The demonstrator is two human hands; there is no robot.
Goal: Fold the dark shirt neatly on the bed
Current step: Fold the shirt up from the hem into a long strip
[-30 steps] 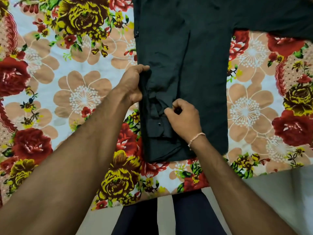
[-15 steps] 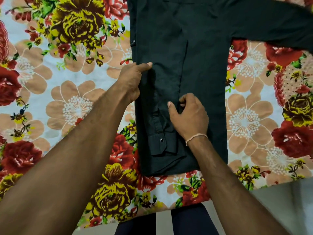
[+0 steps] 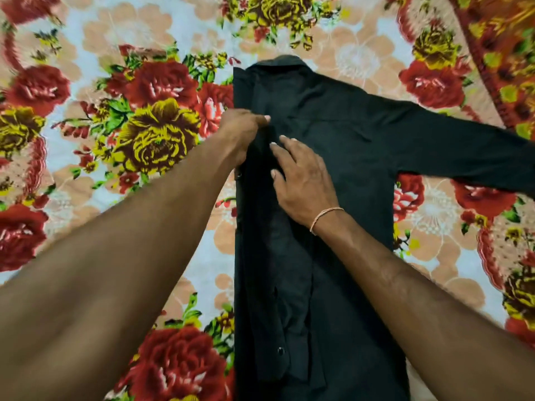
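A bed covered by a floral cotton bedsheet (image 3: 95,157), pale with large red, yellow and peach flowers, fills the whole view.

The left hand (image 3: 241,134) sits at the left edge of the dark button-up fabric shirt (image 3: 347,169), at about chest height. Its fingers are bunched together with the tips on the cloth near the folded edge; they seem to pinch the fabric, though motion blur keeps the grip from being certain. The left forearm reaches in from the near left, long and straight.

The right hand (image 3: 301,178) lies just beside it, slightly nearer and to the right, palm down on the shirt. Its fingers are straight and a little spread, pressing flat on the cloth and pointing toward the left hand. A thin peach thread bracelet (image 3: 325,218) circles the right wrist, and the right forearm comes in from the near right.

The shirt lies flat along the middle of the bed, collar at the far end, hem at the near edge of the view. Its left side is folded inward, with 1 sleeve laid lengthwise down the body, its buttoned cuff (image 3: 282,351) near the hem. The other sleeve (image 3: 463,151) stretches out unfolded to the right.
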